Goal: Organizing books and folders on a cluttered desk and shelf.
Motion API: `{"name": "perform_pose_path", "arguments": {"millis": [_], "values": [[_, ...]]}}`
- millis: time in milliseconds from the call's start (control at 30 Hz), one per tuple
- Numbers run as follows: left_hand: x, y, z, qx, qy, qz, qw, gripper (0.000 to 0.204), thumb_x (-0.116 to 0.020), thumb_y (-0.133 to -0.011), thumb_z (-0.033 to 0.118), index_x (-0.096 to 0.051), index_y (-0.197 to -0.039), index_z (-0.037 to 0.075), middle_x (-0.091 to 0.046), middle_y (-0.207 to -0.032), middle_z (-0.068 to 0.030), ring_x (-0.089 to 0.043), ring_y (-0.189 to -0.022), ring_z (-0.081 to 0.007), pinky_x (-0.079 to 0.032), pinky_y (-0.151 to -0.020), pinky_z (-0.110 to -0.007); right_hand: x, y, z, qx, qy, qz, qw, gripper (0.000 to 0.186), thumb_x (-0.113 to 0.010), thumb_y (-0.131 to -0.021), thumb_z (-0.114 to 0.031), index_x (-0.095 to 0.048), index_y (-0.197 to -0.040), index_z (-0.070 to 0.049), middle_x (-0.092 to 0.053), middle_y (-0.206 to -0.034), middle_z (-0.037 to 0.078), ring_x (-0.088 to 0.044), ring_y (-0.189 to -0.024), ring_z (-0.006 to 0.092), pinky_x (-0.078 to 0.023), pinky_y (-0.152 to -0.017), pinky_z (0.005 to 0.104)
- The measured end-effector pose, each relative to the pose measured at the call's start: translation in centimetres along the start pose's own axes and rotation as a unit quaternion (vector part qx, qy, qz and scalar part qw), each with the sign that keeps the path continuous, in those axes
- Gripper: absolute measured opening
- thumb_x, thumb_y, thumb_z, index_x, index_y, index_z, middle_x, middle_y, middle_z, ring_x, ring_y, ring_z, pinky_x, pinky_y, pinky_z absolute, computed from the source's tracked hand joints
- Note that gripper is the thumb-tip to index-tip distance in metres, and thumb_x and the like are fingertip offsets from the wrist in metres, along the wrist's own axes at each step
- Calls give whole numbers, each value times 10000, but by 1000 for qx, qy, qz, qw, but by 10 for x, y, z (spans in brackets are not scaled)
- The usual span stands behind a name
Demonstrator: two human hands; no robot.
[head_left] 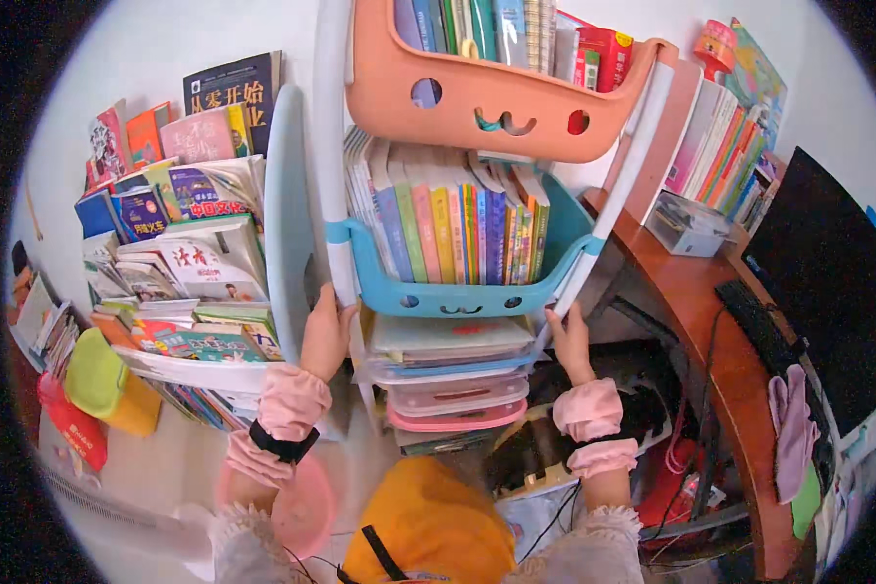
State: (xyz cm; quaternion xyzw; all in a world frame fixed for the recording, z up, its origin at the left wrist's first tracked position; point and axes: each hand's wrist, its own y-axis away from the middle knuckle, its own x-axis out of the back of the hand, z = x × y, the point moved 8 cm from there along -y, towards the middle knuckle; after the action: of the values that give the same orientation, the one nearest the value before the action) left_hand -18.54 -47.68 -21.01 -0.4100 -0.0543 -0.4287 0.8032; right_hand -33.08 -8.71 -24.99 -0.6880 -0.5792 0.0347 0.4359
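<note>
A tiered storage rack with white posts [332, 136] stands in front of me. My left hand [325, 339] is closed around its left post, just below the blue basket [384, 294]. On the other side, my right hand [570, 347] grips the right post at about the same height, its fingers partly hidden. Upright books [442, 234] with colourful spines fill the blue basket. Above it, the orange basket [399, 115] also holds books and notebooks. Beneath the blue basket lie stacked clear and pink plastic cases [457, 394].
A display bookshelf [287, 224] full of books stands close on the left, with a yellow-green bin [112, 384] beyond it. A brown desk [696, 336] with a black monitor [827, 282] curves along the right. A pink basin [307, 501] and a yellow-orange item [428, 516] are below.
</note>
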Motion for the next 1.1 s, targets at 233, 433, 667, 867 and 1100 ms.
{"name": "perform_pose_path", "arguments": {"millis": [233,433,667,867,1100], "values": [[11,-6,10,-58,-14,32,998,454,-568,-811,48,-364,-1214,11,-543,-1042,-233,-548,-964,-378,-453,-775,-392,3,5,-13,-77,-51,-23,995,410,-578,-856,-263,-451,-1148,-3,-600,-964,225,-591,-886,360,-453,-747,400],[54,-37,42,-34,174,40,983,500,-545,-854,81,-349,-1311,30,-472,-1215,-119,-489,-1097,-229,-400,-903,-318,42,20,-51,-37,-140,-13,989,377,-537,-883,-110,-416,-1226,-11,-518,-1185,148,-518,-1082,219,-418,-894,312],[53,-36,40,-70,140,34,987,432,-513,-868,38,-417,-1289,50,-507,-1127,-99,-518,-1050,-199,-444,-825,-275,75,121,-89,-110,27,-254,960,123,-558,-824,-57,-575,-927,8,-594,-768,78,-554,-712,113,-450,-635,272],[61,-45,52,-82,122,-4,989,502,-535,-832,-19,-398,-1307,63,-498,-1196,-112,-551,-1031,-213,-479,-797,-281,76,361,-13,-79,255,-562,783,168,-587,-765,-163,-634,-883,-53,-615,-733,145,-602,-722,303,-471,-679,412],[63,-45,51,-79,124,-34,989,499,-553,-814,-28,-410,-1286,45,-500,-1192,-122,-564,-1028,-222,-495,-788,-281,71,401,-25,-167,279,-558,763,172,-589,-762,-163,-634,-891,-57,-614,-736,143,-601,-726,301,-471,-681,413]]}}
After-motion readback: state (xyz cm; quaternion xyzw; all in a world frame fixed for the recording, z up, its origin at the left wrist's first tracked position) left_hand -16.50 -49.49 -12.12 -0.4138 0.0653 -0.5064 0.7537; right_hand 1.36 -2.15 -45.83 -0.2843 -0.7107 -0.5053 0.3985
